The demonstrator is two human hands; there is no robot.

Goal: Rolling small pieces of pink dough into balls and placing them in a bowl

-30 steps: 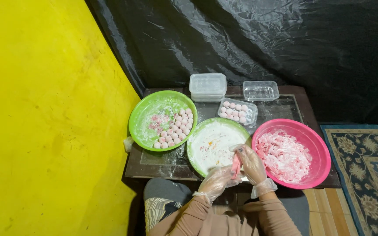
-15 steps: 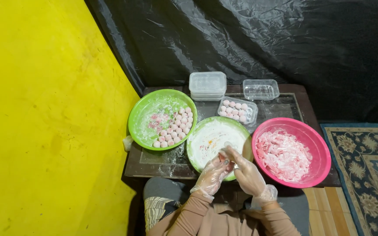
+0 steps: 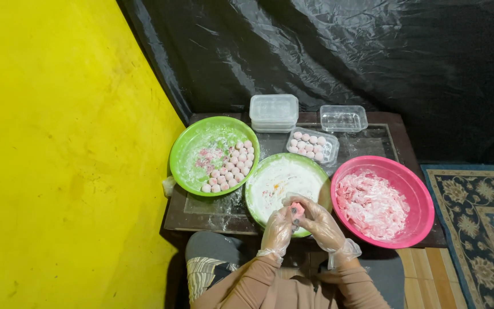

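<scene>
— Pink dough piece (image 3: 297, 207): pinched between both gloved hands, above near rim of middle green bowl (image 3: 270, 171)?

— Yes. Left hand (image 3: 278, 229) cupped beneath, right hand (image 3: 318, 223) curled over; fingers (image 3: 304, 201) closed on it from either side. Too small to tell any long axis.

— Nearest neighbours?

— Pink basin (image 3: 418, 189) just right, green ball-filled bowl (image 3: 187, 157) farther left, all on bench (image 3: 201, 212).
</scene>
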